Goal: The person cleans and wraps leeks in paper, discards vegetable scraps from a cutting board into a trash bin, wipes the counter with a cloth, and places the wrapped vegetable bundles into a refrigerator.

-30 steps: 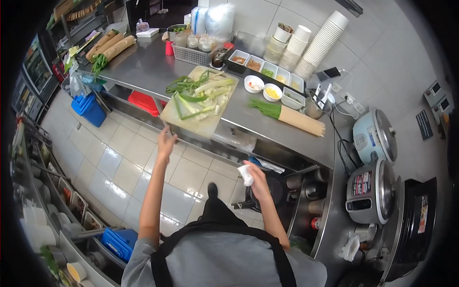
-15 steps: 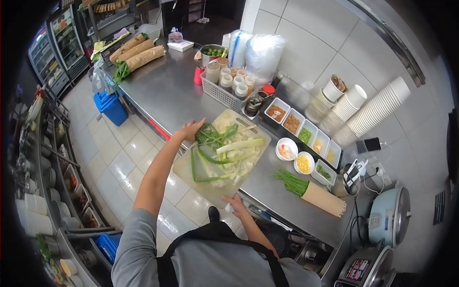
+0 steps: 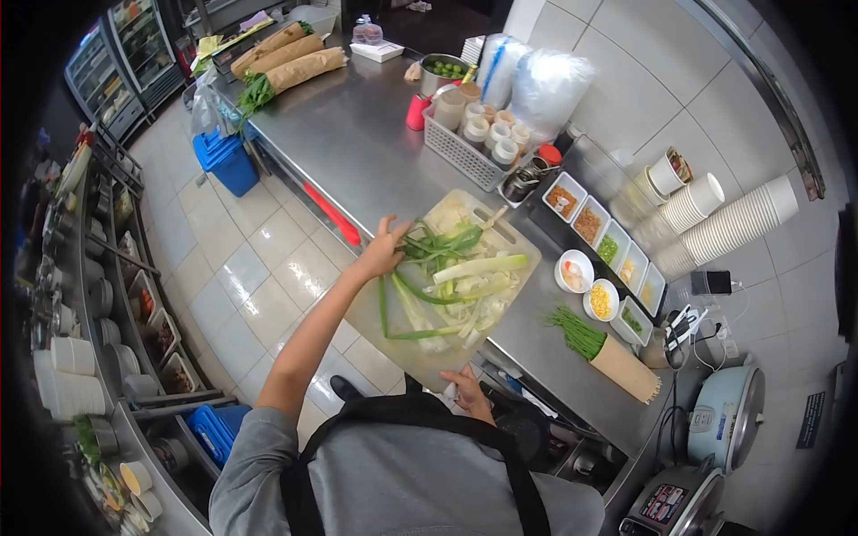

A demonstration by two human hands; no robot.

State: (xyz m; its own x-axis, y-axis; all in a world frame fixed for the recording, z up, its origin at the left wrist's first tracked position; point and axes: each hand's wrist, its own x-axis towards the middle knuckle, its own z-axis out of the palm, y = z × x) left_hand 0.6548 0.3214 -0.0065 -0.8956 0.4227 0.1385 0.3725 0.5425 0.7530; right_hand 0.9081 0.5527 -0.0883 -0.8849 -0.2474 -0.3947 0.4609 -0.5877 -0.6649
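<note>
A pale cutting board [image 3: 371, 326] juts past the front edge of the steel counter, tilted toward me. Scallion leaves and split pale stalks [image 3: 483, 265] lie scattered over it, with darker green leaves bunched near its left side. My left hand [image 3: 384, 250] is at that side, fingers spread and touching the dark green leaves. At the board's near corner, my right hand [image 3: 466, 390] is closed around the edge; a small whitish thing beside its fingers is too unclear to name.
On the counter stand a grey basket of squeeze bottles [image 3: 465, 154], a row of topping trays [image 3: 590, 223], two small bowls [image 3: 600, 300] and paper-wrapped chives [image 3: 626, 368]. Rice cookers [image 3: 726, 418] sit at right. Shelves run along the left; a blue bin [image 3: 228, 165] is on the floor.
The view has swung left, so counter items appear farther right. The board has drawn off the counter toward the aisle, with both hands still at it. A foot now shows beneath.
</note>
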